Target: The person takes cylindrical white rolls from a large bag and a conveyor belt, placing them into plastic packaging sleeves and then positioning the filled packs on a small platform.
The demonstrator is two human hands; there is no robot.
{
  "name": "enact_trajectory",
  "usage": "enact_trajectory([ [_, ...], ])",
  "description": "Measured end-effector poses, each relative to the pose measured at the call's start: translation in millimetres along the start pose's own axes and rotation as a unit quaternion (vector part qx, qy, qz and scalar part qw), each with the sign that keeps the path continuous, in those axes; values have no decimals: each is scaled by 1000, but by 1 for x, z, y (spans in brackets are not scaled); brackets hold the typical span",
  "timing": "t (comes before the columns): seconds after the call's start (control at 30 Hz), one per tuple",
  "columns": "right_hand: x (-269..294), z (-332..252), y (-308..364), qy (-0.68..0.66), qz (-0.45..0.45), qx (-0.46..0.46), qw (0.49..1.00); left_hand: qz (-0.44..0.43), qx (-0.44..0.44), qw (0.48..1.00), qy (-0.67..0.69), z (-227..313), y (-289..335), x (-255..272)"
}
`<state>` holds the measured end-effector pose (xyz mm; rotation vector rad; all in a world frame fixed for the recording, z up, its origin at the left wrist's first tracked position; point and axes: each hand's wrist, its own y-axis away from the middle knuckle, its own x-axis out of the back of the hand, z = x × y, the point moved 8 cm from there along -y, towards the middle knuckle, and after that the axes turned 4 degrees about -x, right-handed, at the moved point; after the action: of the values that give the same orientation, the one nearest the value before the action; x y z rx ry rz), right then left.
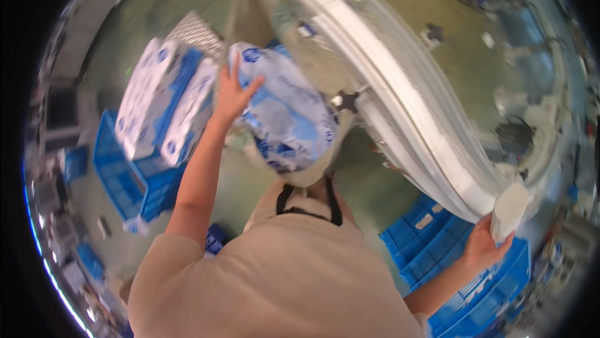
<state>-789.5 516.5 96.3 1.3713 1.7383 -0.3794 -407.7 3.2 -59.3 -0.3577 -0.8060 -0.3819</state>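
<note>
A white-and-blue printed plastic bag (290, 110) lies in front of me on a pale, rounded support. With fingers spread, my left hand (234, 95) rests at the upper left edge of this bag. Out to the right, my right hand (486, 244) grips a white piece with a flat, rounded end face (510, 207). That piece is at the near end of a long white row (381, 57) in a curving channel. Whether it is separate from the row, I cannot tell.
To my left, several white-and-blue packs (144, 100) are stacked on a blue plastic crate (119, 166). More blue crates (412, 232) stand below the channel at the right. A dark knob (345, 102) sits between bag and channel. Machinery lines the far right.
</note>
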Motion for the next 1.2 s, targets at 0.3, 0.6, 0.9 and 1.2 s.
enact_trajectory([
  [0.3,2,-117,69,42,121,212,969,-725,-245,533,-360,-101,243,-356],
  [0.6,53,-186,69,92,198,252,943,-509,-235,804,-198,-22,157,-224],
  [0.9,66,-221,-42,165,68,103,979,-490,-130,652,564,374,133,-43],
  [1.2,45,-144,-59,274,-134,-218,927,-472,85,597,643,594,211,-219],
])
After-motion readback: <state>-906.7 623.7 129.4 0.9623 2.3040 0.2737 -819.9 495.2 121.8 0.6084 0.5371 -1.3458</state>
